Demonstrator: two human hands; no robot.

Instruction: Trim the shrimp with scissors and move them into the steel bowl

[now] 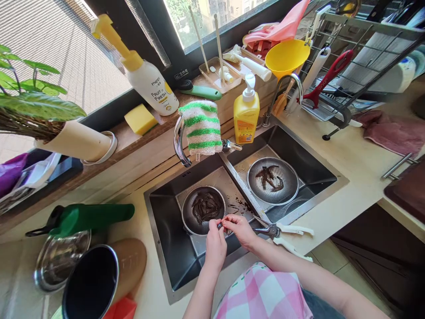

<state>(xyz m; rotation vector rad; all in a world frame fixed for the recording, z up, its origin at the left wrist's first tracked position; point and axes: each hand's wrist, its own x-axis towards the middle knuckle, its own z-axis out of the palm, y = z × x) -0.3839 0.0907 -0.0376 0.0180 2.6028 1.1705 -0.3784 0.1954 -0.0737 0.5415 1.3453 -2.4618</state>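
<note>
Over the front of the left sink basin, my left hand [216, 244] and my right hand [239, 229] meet, fingers pinched together. Between the fingertips is a small dark piece [219, 226], mostly hidden; its kind cannot be made out. Just beyond my left hand, a round dark pan [190, 218] in the left basin holds several long, dark, wet-looking pieces [206, 205]. Another round pan [288, 189] in the right basin has several similar dark pieces [267, 176]. Beside my right wrist, white-handled kitchen shears [275, 230] lie across the sink's front edge.
A faucet [179, 141] carries a striped cloth [202, 126]. Behind the divider stands a yellow soap bottle [246, 116]. Dark scraps [244, 204] lie near the divider. A dish rack [358, 57] is at the right, a large pot [133, 266] at the left.
</note>
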